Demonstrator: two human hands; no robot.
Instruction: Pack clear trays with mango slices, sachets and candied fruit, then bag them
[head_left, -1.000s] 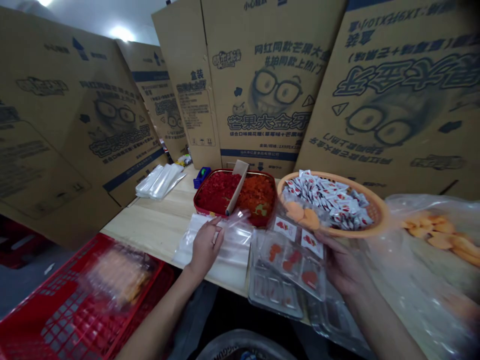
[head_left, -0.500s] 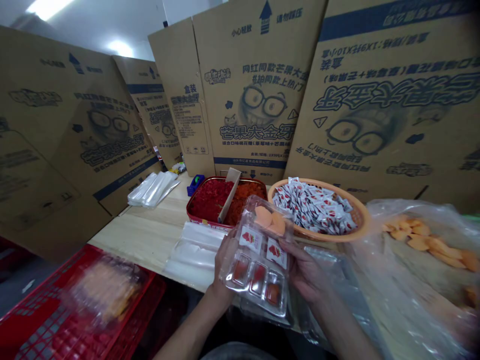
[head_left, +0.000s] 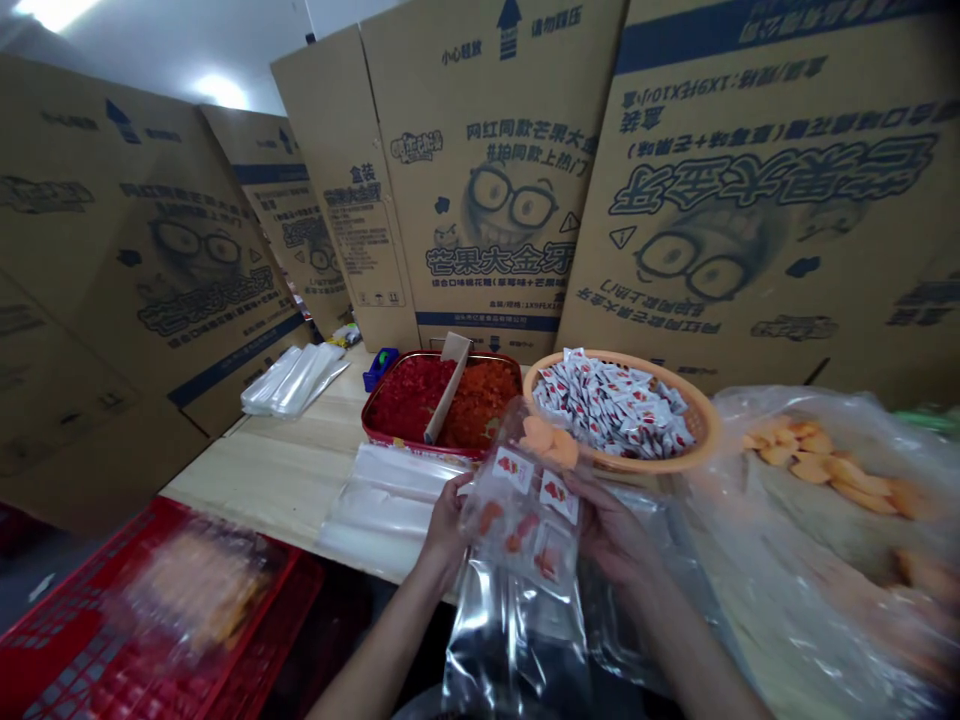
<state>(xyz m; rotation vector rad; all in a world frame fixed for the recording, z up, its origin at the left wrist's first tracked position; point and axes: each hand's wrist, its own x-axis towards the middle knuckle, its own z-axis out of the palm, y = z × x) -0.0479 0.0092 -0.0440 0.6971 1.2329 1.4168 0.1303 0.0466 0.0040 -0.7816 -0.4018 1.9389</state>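
Note:
Between my two hands is a clear plastic compartment tray [head_left: 534, 510], tilted up toward me. Orange heart-like pieces [head_left: 549, 440] sit at its far end, two white sachets with red prints [head_left: 514, 468] in the middle, and small red pieces [head_left: 519, 532] in the near compartments. A clear plastic bag [head_left: 517, 630] hangs down from the tray's near end and seems to cover it. My left hand [head_left: 450, 525] is closed on the left edge. My right hand [head_left: 611, 525] grips the right edge, thumb near a sachet.
Behind the tray stand a divided tin [head_left: 365, 420] of red and orange bits and an orange basket [head_left: 709, 425] of sachets. Clear bags [head_left: 379, 500] lie left; a large bag [head_left: 720, 480] with orange pieces lies right. Red crates [head_left: 292, 585] stand lower left. Cardboard boxes [head_left: 487, 120] wall the back.
The clear bag now hangs long below the tray, and the tray's lower compartments look hazier behind film. Both hands keep their hold. The whole view has shifted slightly.

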